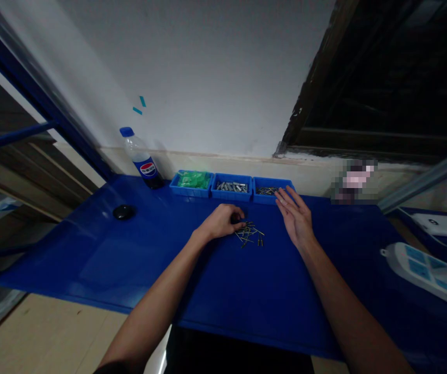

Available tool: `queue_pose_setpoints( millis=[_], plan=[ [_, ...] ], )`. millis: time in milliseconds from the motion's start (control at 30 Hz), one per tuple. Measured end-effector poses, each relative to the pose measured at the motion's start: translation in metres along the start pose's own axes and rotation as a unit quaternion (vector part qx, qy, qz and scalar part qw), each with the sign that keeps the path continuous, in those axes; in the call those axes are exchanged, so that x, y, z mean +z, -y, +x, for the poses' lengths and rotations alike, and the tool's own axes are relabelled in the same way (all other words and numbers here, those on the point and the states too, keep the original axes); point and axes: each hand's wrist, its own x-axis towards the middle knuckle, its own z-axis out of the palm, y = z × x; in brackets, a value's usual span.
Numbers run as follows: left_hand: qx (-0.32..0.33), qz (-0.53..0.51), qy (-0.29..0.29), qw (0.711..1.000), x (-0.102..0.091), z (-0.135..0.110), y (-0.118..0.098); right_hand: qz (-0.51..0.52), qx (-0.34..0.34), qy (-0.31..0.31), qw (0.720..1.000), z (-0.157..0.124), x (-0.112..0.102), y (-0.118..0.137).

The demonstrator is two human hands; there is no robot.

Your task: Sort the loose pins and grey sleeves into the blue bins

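Observation:
My left hand (223,221) is at the left edge of a small pile of thin metal pins (248,232) with thicker ends, which resemble blind rivets. Its fingers are curved, with a gap between them and the thumb; the thumb tip overlaps the pile and nothing shows in its grasp. To the right of the pile, my right hand (296,215) is open and its fingers are stretched out. Those fingertips partly cover the right blue bin (272,198), where similar pins (266,190) lie. Short silvery metal pieces (231,186) fill the middle blue bin (231,195).
The left blue bin (190,191) holds green plastic material (193,179). A cola bottle (145,161) and a round black object (123,212) are at the left of the blue table (91,259). A white power strip (429,270) is at the right. A wall (207,78) rises behind.

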Motion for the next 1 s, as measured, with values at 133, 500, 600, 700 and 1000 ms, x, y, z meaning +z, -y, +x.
queue_pose_setpoints(
  millis=[133, 500, 600, 700, 1000],
  plan=[
    [-0.024, 0.0, 0.021, 0.999, 0.005, -0.003, -0.003, -0.003, 0.002, -0.018, 1.0, 0.001, -0.003, -0.007],
    [-0.062, -0.005, -0.051, 0.997, 0.026, -0.001, -0.018, 0.028, 0.074, -0.008, 0.997, -0.003, 0.001, -0.007],
    [-0.061, -0.033, -0.096, 0.993, 0.025, 0.003, -0.017, 0.031, 0.084, 0.0, 0.996, -0.005, 0.002, -0.007],
    [-0.059, -0.12, -0.157, 0.979, 0.025, 0.008, -0.02, 0.012, 0.08, 0.012, 0.997, -0.006, 0.004, -0.007],
    [-0.07, -0.346, -0.209, 0.912, 0.033, 0.013, -0.02, -0.113, 0.079, 0.095, 0.986, -0.012, 0.014, -0.003]
  ],
)
